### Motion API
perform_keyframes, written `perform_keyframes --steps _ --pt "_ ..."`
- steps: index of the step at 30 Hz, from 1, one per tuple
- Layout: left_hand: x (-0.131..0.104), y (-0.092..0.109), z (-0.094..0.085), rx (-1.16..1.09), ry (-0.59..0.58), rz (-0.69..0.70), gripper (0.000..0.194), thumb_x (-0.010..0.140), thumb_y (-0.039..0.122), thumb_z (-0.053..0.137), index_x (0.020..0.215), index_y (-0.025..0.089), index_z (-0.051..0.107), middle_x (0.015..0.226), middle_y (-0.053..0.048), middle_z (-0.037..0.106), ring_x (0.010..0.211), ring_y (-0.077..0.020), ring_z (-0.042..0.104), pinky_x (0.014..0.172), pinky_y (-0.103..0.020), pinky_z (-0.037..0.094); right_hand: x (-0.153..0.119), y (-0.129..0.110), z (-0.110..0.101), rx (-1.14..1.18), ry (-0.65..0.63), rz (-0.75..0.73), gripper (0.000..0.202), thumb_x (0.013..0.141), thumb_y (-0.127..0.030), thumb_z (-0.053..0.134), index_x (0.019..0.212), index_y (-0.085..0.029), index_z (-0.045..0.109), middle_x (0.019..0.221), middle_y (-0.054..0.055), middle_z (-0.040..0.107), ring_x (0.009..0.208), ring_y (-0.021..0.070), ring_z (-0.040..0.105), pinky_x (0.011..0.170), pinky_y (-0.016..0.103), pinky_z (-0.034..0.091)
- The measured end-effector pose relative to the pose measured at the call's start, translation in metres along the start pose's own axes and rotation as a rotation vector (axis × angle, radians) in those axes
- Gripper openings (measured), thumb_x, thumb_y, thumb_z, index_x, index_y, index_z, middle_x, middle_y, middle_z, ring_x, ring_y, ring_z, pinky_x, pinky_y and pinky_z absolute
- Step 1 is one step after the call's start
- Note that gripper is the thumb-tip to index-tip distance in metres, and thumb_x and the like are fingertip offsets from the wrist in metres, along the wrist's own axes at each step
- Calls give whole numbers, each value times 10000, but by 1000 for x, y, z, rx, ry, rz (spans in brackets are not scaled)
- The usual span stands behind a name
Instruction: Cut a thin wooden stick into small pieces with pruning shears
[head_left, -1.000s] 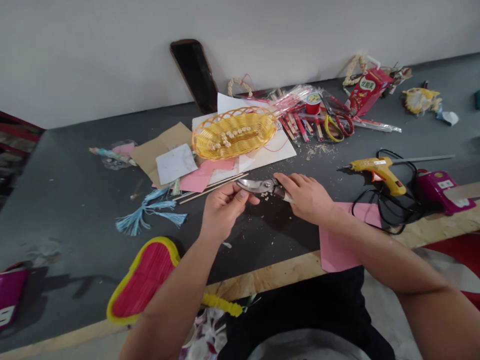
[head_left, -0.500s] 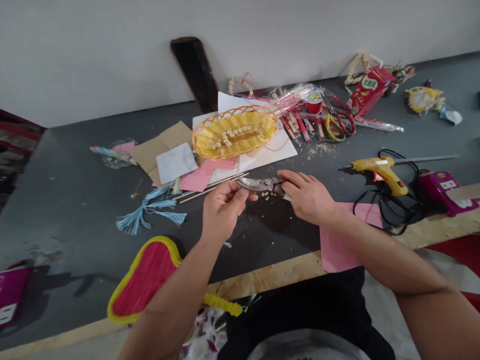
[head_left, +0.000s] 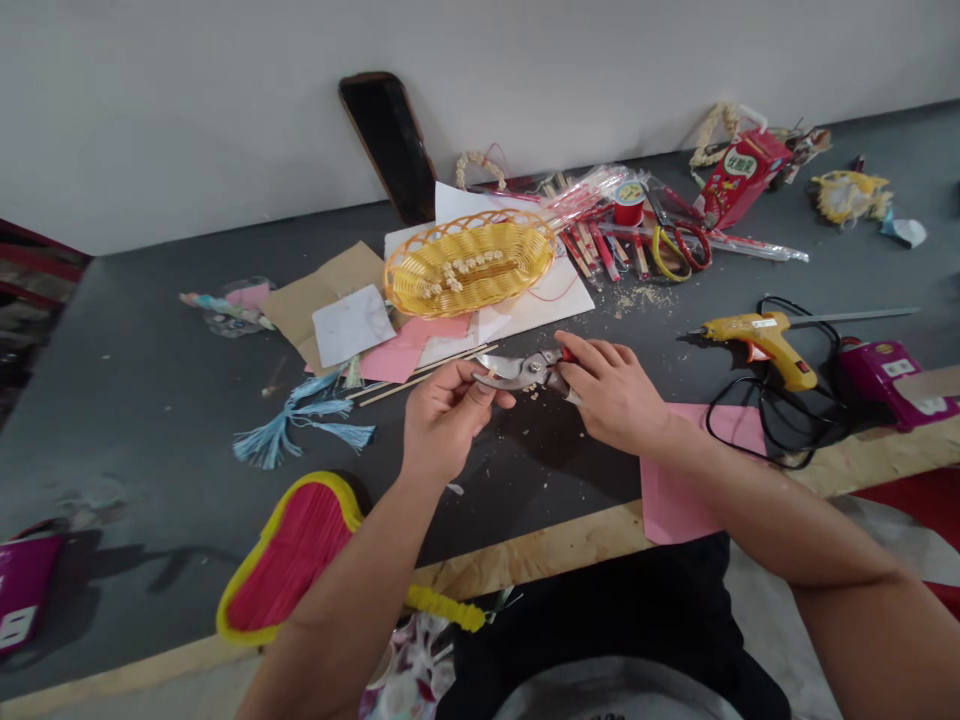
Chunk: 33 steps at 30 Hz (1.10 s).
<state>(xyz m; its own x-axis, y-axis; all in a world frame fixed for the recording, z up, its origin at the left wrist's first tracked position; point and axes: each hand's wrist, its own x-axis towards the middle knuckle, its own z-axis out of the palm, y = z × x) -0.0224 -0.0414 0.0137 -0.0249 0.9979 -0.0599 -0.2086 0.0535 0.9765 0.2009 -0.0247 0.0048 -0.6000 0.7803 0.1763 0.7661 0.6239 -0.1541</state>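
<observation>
Working before one yellow basket (head_left: 529,255) containing small beige clusters (head_left: 453,278), clamping one pruner (head_left: 535,368) in right hand (head_left: 616,395), pinching one tiny, hardly visible piece (head_left: 491,374) with left hand (head_left: 441,420).

We see pruning shears (head_left: 517,374) with shiny metal blades, a glossy, plastic-looking woven basket (head_left: 484,295), a matt tabletop (head_left: 150,400) edged in rough wood (head_left: 555,547), smooth pink paper (head_left: 675,510), silky thread tassels (head_left: 270,437).

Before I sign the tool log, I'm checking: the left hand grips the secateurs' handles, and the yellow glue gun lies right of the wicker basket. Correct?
No: the head view shows the right hand gripping the secateurs' handles. The yellow glue gun does lie right of the wicker basket.
</observation>
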Motion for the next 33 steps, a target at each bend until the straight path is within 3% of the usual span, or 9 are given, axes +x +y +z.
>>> perform_keyframes --steps 6,16,22,24,28,33 --pt "-3 7 5 -63 -59 -19 344 725 445 849 738 156 662 582 -44 705 345 -29 340 361 -174 199 0 -1 0 28 3 3 380 851 -134 542 1223 -169 607 1550 156 454 1267 314 494 957 462 427" --pt "-6 0 3 187 -60 45 292 860 438 734 802 157 682 689 -51 726 421 -46 369 405 -203 254 0 -4 0 11 -6 21 399 861 -144 546 1257 -166 596 1565 158 438 1276 324 482 962 469 412" --pt "-8 0 2 183 -49 49 292 865 450 724 812 165 689 692 -46 727 421 -53 374 406 -214 251 1 -8 0 58 6 69 289 920 -151 463 1170 -161 608 1469 148 547 1190 302 539 924 441 425" --pt "-8 -1 2 178 -37 53 294 863 451 725 801 165 692 690 -48 727 423 -56 375 410 -217 255 1 -9 1 97 16 85 363 909 -146 465 1258 -142 566 1438 161 567 1185 299 542 917 432 427" --pt "-9 0 4 190 -26 55 289 860 448 728 811 165 698 688 -49 730 427 -61 377 417 -222 262 1 -10 0 78 -4 92 679 875 -147 491 1532 -144 323 1383 164 585 1157 306 550 890 431 427" --pt "-10 -1 5 200 -37 41 296 864 454 719 809 163 704 697 -50 729 430 -59 370 421 -225 261 0 -11 -3 30 -83 101 715 874 -144 482 1564 -202 304 1326 149 591 1118 300 560 861 421 428"
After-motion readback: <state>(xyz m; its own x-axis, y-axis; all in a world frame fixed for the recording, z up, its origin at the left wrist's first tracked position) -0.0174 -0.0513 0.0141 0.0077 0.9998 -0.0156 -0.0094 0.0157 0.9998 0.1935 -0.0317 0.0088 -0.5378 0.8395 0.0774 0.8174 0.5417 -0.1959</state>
